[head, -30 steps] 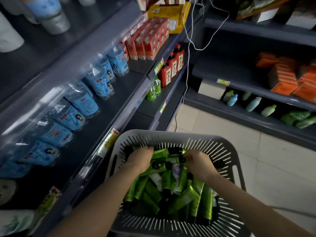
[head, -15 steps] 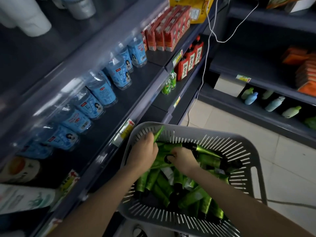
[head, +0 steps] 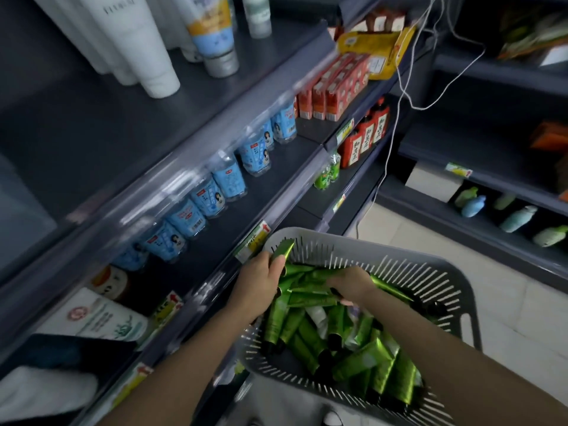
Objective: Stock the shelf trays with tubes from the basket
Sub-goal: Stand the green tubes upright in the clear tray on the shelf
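Your shelf [head: 276, 182] runs along the left and carries blue bottles [head: 230, 179]. The grey basket [head: 445, 272] sits just beside it, heaped with green tubes [head: 378, 370]. Your left hand [head: 258, 287] grips a raised tube [head: 284, 249] at the basket rim. Your right hand [head: 350, 282] curls into the pile; can't tell if it holds anything.

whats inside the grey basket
The basket holds a pile of green tubes, with a white tube among them. The left hand holds one tube at the rim; the right hand reaches into the pile. Most of its floor and lower tubes are covered.
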